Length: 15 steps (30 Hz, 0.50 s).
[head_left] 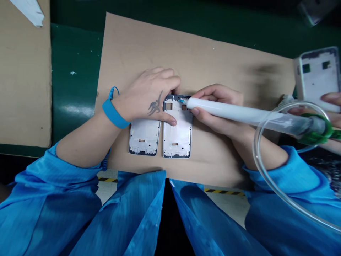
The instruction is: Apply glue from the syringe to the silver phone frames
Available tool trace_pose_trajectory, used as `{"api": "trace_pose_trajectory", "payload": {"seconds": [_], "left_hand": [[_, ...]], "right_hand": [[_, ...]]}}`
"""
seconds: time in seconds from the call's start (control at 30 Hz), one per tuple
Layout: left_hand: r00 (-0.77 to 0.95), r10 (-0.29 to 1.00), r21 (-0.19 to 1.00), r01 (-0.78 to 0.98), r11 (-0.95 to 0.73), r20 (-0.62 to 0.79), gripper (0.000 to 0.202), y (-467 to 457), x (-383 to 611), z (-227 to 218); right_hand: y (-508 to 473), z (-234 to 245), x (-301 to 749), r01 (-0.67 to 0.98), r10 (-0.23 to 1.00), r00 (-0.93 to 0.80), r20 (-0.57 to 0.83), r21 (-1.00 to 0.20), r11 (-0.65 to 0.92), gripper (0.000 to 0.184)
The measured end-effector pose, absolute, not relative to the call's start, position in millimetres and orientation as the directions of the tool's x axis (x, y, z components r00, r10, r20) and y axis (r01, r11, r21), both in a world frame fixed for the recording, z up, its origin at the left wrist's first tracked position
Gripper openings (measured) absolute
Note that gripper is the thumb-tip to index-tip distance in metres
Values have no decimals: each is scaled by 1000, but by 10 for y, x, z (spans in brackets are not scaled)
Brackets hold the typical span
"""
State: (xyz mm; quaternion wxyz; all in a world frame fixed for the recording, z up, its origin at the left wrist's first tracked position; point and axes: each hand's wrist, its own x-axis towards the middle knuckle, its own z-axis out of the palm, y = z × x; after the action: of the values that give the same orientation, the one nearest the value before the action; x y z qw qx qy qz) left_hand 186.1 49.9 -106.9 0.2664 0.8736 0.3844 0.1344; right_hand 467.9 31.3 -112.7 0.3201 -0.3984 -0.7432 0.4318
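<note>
Two silvery phone frames lie side by side on the cardboard sheet. My left hand [151,96] reaches across the left phone frame [145,137] and hides its upper part. Its thumb rests on the right phone frame [178,131], and its curled fingers are at that frame's top edge. In my right hand [218,106] is a thick white dispensing syringe [226,111], gripped close to the tip. The blue needle [181,101] points at the right frame's upper end, near a square cutout; whether it touches cannot be seen.
A clear hose [262,163] loops from the syringe's green rear clamp [317,131] over my right forearm. At the right, another person's hand [331,99] is by a raised phone frame [321,76]. The cardboard sheet [213,67] lies on a green table [77,81].
</note>
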Motion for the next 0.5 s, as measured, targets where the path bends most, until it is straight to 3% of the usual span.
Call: {"api": "trace_pose_trajectory", "payload": {"seconds": [0.33,0.5], "left_hand": [[676,736,546,602,-583,39,93,501,1862,-1080],[663,748,501,649,-572,-4,83,471,1881,-1027]], "right_hand": [[298,-1209,4697,296,878,-456,142,-906,301,31],[281,-1215,4664,282,893,-426,144,-917,282,34]]}}
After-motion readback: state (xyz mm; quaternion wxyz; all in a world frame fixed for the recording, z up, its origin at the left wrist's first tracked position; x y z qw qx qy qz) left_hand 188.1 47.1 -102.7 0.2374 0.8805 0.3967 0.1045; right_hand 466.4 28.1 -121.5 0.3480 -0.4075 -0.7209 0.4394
